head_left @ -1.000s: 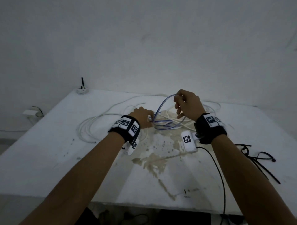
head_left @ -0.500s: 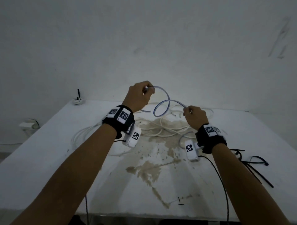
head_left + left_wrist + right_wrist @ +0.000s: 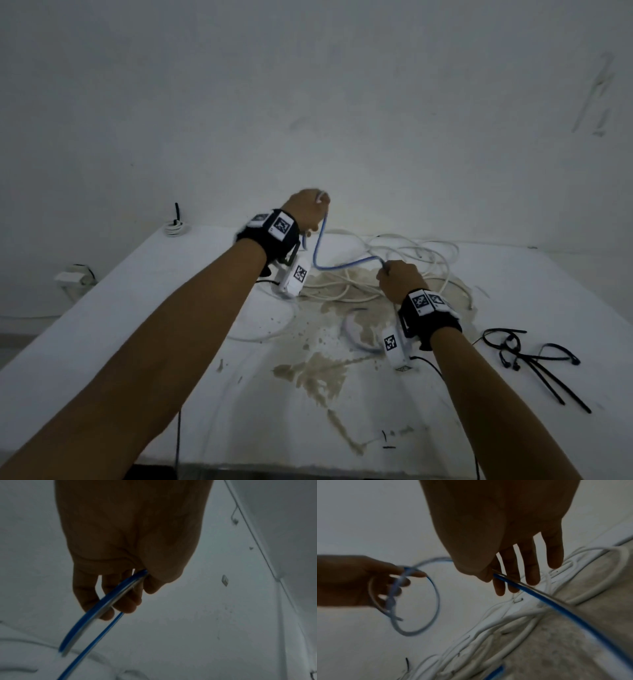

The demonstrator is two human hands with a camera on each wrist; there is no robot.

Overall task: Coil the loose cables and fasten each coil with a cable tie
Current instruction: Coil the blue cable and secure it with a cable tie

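Raised since earlier, left hand (image 3: 308,210) grips blue cable (image 3: 342,266) — seemingly looped — right hand (image 3: 399,279) pinching it.

— From the head we look forward and down over both forearms at the stained white table (image 3: 102,342) and the wall behind it.

— And at each wrist we sit close under the palm, looking along the fingers. The blue cable (image 3: 320,246) shows in all three views; the right wrist view also catches the left hand (image 3: 356,582).
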